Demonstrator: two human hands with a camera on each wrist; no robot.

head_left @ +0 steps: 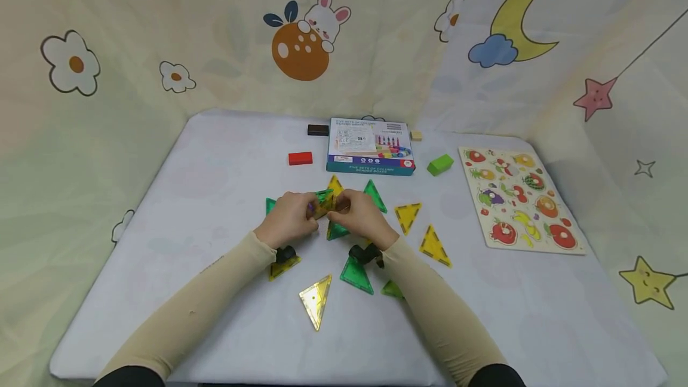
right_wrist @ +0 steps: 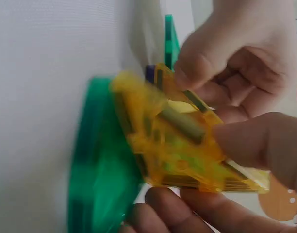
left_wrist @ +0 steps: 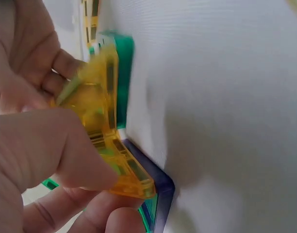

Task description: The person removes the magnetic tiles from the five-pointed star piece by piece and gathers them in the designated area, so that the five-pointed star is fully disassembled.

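A white cloth covered the surface (head_left: 215, 154). Pale cream curtains (head_left: 226, 34) hung behind and at both sides, printed with flowers, a rabbit on an orange, a yellow moon with a blue cloud, and stars. Light was soft and even.

Loose triangle tiles (head_left: 316, 299) ring the hands (head_left: 325, 215); table edges (head_left: 204, 154) lie free.

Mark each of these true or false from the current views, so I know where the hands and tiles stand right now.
1. Both hands grip a yellow tile. True.
2. The red block lies right of the blue box. False: it lies left of it.
3. The fruit puzzle board sits to the person's right. True.
4. The left hand rests flat and open on the table. False: its fingers pinch the tile.
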